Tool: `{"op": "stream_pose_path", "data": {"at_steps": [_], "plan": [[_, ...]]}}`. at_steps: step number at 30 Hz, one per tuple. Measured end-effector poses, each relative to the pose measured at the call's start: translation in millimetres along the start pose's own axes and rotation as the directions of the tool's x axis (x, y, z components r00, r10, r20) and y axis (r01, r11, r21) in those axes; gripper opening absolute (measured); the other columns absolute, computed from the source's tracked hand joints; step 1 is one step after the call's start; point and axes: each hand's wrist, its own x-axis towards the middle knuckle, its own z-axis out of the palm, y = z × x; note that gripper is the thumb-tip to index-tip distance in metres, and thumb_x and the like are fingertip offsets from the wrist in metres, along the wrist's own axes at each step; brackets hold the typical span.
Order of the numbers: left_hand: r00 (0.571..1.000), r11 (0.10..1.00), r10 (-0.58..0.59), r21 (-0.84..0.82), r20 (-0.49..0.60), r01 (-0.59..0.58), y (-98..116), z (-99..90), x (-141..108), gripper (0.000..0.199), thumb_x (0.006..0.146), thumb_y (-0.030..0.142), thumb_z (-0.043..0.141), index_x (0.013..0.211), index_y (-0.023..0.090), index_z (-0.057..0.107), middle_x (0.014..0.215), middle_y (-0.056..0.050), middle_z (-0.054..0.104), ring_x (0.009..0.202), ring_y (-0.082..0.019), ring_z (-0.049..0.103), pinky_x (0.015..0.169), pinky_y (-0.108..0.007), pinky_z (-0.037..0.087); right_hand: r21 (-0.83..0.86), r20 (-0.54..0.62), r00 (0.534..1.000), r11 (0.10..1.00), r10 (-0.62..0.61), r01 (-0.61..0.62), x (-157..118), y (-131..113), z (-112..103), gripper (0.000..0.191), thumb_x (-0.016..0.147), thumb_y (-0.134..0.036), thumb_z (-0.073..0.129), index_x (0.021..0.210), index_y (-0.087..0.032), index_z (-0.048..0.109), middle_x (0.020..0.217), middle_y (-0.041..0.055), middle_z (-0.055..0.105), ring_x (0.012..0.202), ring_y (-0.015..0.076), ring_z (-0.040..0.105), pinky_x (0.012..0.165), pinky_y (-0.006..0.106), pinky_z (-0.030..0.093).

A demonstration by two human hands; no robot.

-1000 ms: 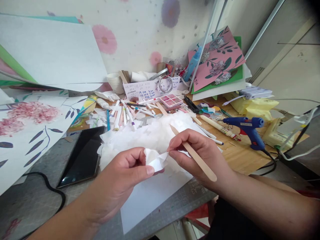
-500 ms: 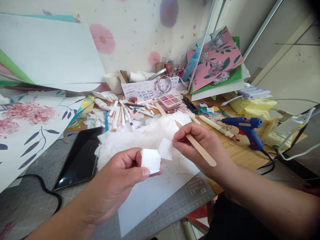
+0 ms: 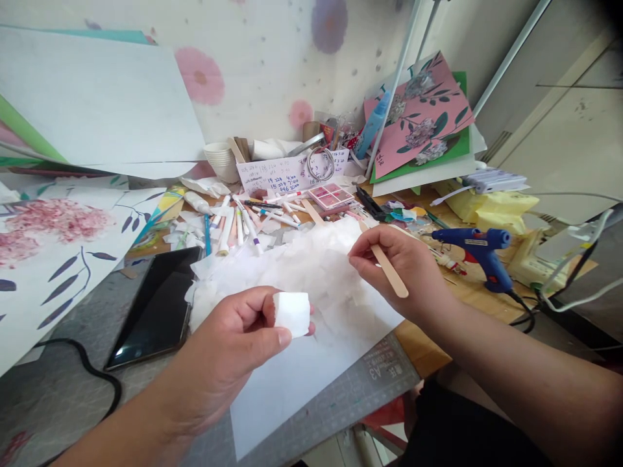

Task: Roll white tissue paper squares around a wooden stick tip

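Note:
My left hand (image 3: 248, 337) pinches a small stack of white paper squares (image 3: 293, 314) between thumb and fingers. Farther right, my right hand (image 3: 389, 259) is closed around a flat wooden craft stick (image 3: 390, 272), which slants across the fingers with its rounded end toward me. Its thumb and fingertip are pressed together, and no paper shows between them. Beneath and beyond both hands lies a pile of thin white paper pieces (image 3: 282, 266), on a large white sheet (image 3: 272, 395).
A dark tablet (image 3: 153, 308) lies at left beside a painted flower sheet (image 3: 97, 272). Several markers (image 3: 238, 224) are scattered behind the pile. On the right stands a blue glue gun (image 3: 487, 250) with its cable. A grey cutting mat (image 3: 360, 389) lies under the white sheet.
My right hand has moved right, away from my left, with the craft stick. The loose white piece at its fingertips is no longer there. My left hand stays nearly still.

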Motion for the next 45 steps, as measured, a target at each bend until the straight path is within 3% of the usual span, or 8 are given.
{"op": "stream_pose_path", "data": {"at_steps": [4,8,12,15,22,29,37,45], "plan": [[0.999,0.999,0.037,0.029,0.002,-0.037,2.2,2.1,-0.1,0.008,0.069,0.018,0.074,0.073,0.020,0.067,0.083,-0.001,0.079,0.085,-0.019,0.066,0.081,-0.031,0.043,-0.014,-0.030,0.992,0.993,-0.119,0.118,-6.4,-1.6,-0.4,0.014,0.078,-0.017,0.066,0.091,-0.019,0.067,0.090,0.0069,0.073,0.079,0.0214,0.068,0.072,0.035,0.051],[0.998,0.996,0.052,0.066,0.019,-0.053,0.8,1.5,0.0,0.012,0.071,0.020,0.072,0.069,0.020,0.061,0.085,-0.001,0.078,0.085,-0.020,0.066,0.078,-0.031,0.045,0.156,0.005,0.955,0.943,-0.297,0.293,-21.7,-16.0,1.8,0.014,0.086,-0.015,0.064,0.099,-0.019,0.063,0.099,0.0073,0.074,0.091,0.0187,0.071,0.082,0.032,0.054],[0.996,0.980,0.092,0.177,0.019,-0.094,-3.3,-0.8,-0.6,0.010,0.073,0.020,0.070,0.071,0.020,0.060,0.079,0.001,0.068,0.071,-0.017,0.059,0.065,-0.028,0.044,0.327,0.172,0.938,0.916,-0.300,0.233,-31.6,-30.6,5.5,0.018,0.084,-0.022,0.073,0.098,-0.018,0.063,0.093,0.0065,0.074,0.080,0.0160,0.071,0.072,0.026,0.055],[0.992,0.971,0.118,0.205,0.049,-0.126,-5.1,-1.6,-0.6,0.014,0.075,0.021,0.072,0.071,0.020,0.058,0.073,0.004,0.056,0.069,-0.014,0.052,0.062,-0.026,0.041,0.382,0.188,0.936,0.901,-0.296,0.208,-34.0,-34.9,9.8,0.018,0.081,-0.022,0.076,0.092,-0.017,0.062,0.085,0.0036,0.072,0.075,0.0143,0.068,0.069,0.023,0.054],[0.956,0.999,0.032,0.018,0.291,-0.039,-3.2,-1.0,-1.7,0.027,0.080,0.044,0.076,0.081,0.020,0.066,0.079,0.003,0.056,0.071,-0.014,0.047,0.064,-0.026,0.037,0.419,0.221,0.948,0.900,-0.230,0.121,-36.4,-33.0,14.1,0.014,0.082,-0.018,0.073,0.086,-0.020,0.060,0.079,0.0002,0.068,0.070,0.0130,0.064,0.064,0.023,0.052],[0.977,0.999,0.010,0.037,0.215,-0.018,-4.7,-1.8,-1.5,0.028,0.077,0.045,0.079,0.081,0.020,0.068,0.076,0.003,0.057,0.071,-0.013,0.046,0.064,-0.025,0.035,0.454,0.223,0.943,0.882,-0.247,0.123,-37.0,-32.9,16.4,0.015,0.082,-0.013,0.072,0.084,-0.020,0.059,0.072,-0.0030,0.065,0.064,0.0094,0.062,0.061,0.018,0.050],[0.995,0.995,0.014,0.102,0.103,-0.024,-1.6,2.4,-3.6,0.027,0.074,0.043,0.080,0.077,0.019,0.065,0.071,0.004,0.056,0.067,-0.013,0.045,0.062,-0.025,0.034,0.375,0.154,0.930,0.891,-0.332,0.256,-36.5,-37.6,20.6,0.014,0.080,-0.009,0.069,0.079,-0.019,0.059,0.071,-0.0033,0.063,0.061,0.0074,0.058,0.059,0.017,0.048],[0.994,0.987,0.030,0.156,0.104,-0.046,0.8,6.1,-3.2,0.024,0.076,0.038,0.076,0.080,0.018,0.062,0.070,0.004,0.054,0.066,-0.013,0.044,0.061,-0.026,0.035,0.335,0.133,0.921,0.891,-0.367,0.307,-36.9,-40.5,23.9,0.015,0.080,-0.008,0.067,0.077,-0.019,0.057,0.069,-0.0029,0.063,0.059,0.0086,0.059,0.058,0.019,0.048]]}}
